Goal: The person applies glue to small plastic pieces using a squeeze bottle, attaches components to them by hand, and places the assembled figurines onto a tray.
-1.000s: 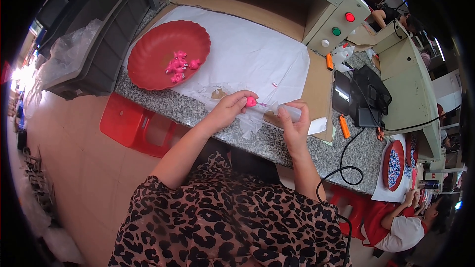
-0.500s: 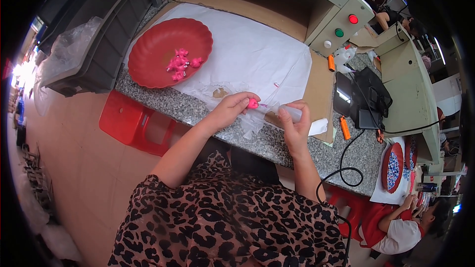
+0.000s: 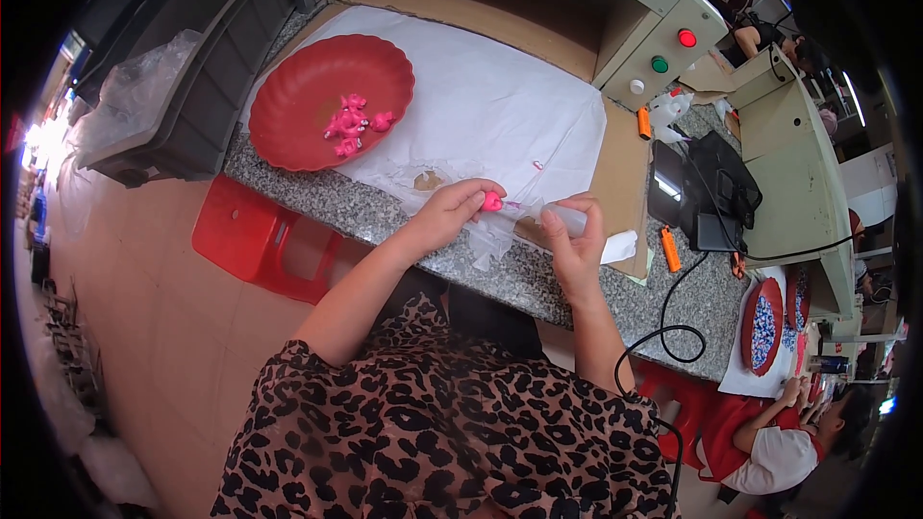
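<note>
Fingers, left: the thumb and forefinger of your left hand (image 3: 444,217) pinch a small, rounded, bright-pink piece (image 3: 493,202) by its left side.
Fingers, right: those of your right hand (image 3: 576,238) curl around a translucent whitish bottle (image 3: 569,220), your thumb pressed against its near side.
Bottle tip: points left toward the pink piece; whether they touch is too small to tell.
Pink piece: between your hands, above crumpled clear plastic film (image 3: 488,248) near the front edge of the speckled grey stone worktop (image 3: 524,286).
Red plate: a round, scalloped red dish (image 3: 284,111) stands to your left, with a cluster of small bright-pink pieces (image 3: 346,123) in it.
White sheet: a large white paper sheet (image 3: 471,77) lies beyond your hands, a tiny pink-and-white bit (image 3: 537,164) on it.
Right side: an orange plastic object (image 3: 670,248) lies near a looped black cable (image 3: 663,329).
</note>
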Tool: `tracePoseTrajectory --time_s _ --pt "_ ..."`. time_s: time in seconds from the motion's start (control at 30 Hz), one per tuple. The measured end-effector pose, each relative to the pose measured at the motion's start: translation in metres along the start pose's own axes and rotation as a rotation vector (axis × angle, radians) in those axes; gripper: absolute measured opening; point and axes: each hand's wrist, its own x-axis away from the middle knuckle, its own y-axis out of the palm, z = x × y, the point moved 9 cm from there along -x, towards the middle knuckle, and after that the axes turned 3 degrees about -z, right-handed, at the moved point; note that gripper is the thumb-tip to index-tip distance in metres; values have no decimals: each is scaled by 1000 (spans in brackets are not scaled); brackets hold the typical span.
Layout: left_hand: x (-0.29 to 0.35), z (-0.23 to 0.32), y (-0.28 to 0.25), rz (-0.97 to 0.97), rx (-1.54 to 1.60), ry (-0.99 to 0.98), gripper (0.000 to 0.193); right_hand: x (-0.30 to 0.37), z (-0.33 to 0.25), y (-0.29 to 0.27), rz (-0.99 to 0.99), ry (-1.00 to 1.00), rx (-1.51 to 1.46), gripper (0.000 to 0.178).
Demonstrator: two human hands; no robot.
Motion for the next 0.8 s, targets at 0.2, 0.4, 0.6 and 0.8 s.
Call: tracePoseTrajectory --time_s 0.2,0.4,0.6,0.8 --pt "1 2 -2 35 -7 40 22 0 -11 1 -19 -66 123 22" --pt "0 -2 -3 59 5 29 22 2 -16 5 -25 -112 171 20" --pt "1 3 -2 62 -42 52 22 3 -20 5 -7 -173 224 22" --pt "1 1 -3 72 -22 52 22 5 -23 6 0 -198 243 22"
